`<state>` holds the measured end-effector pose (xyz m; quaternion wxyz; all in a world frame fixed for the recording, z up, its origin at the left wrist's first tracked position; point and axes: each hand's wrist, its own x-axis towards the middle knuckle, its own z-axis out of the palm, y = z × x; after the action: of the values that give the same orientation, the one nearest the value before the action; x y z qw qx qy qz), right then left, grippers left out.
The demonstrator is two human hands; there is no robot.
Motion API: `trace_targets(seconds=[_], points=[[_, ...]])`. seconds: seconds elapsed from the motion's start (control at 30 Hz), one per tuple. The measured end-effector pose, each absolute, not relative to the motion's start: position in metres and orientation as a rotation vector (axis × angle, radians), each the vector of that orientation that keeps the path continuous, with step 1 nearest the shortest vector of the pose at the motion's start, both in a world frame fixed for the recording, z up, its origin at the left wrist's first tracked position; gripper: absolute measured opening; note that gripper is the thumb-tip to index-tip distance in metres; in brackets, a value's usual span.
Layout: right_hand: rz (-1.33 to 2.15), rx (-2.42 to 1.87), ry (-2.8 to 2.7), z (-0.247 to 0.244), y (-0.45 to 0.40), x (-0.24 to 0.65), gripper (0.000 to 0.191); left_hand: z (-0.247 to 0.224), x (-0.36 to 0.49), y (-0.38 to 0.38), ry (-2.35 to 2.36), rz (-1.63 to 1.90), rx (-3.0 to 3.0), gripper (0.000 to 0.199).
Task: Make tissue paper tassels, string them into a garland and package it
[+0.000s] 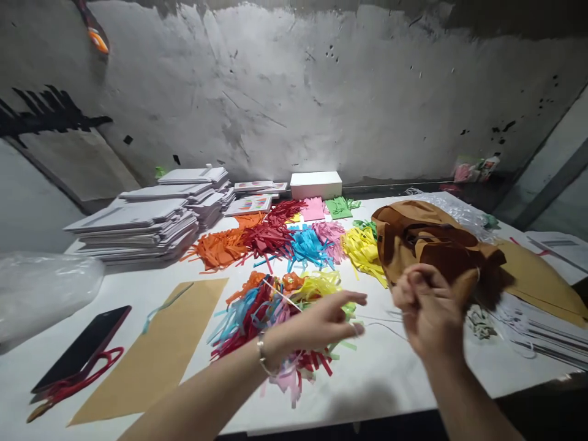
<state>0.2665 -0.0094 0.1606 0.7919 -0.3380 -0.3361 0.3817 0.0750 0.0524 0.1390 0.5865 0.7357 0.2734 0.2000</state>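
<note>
My left hand [328, 318] reaches over a mixed pile of coloured paper tassels [257, 312] in orange, blue, red, pink and yellow. Its thumb and index finger are apart. A thin white string [386, 326] runs from near its fingertips toward the right. My right hand [429, 303] is raised in front of a brown cloth bag [413, 214], its fingers pinched together; what they hold is too small to make out. Behind the pile lie separate tassel bundles: orange [220, 248], dark red [266, 237], blue [309, 245] and yellow [364, 250].
Stacks of white packets [138, 229] stand at the back left, with a white box [316, 185] against the wall. A phone [87, 346] with a red strap and a brown paper sheet [160, 352] lie at left. Clear plastic [41, 294] bulges at the left edge.
</note>
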Motion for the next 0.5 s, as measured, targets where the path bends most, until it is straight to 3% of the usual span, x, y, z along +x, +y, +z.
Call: trace_targets(seconds=[0.03, 0.17, 0.33, 0.5], points=[[0.860, -0.694, -0.724, 0.161, -0.001, 0.251, 0.025, 0.133, 0.088, 0.046, 0.597, 0.392, 1.721, 0.049], [0.928, -0.659, -0.722, 0.157, 0.020, 0.220, 0.025, 0.108, 0.105, 0.040, 0.568, 0.312, 1.621, 0.021], [0.811, -0.727, -0.686, 0.138, 0.030, 0.245, 0.028, 0.094, 0.075, 0.046, 0.644, 0.319, 1.596, 0.042], [0.404, -0.912, -0.552, 0.110, 0.052, 0.321, 0.034, 0.099, 0.026, 0.047, 0.721, 0.446, 1.459, 0.050]])
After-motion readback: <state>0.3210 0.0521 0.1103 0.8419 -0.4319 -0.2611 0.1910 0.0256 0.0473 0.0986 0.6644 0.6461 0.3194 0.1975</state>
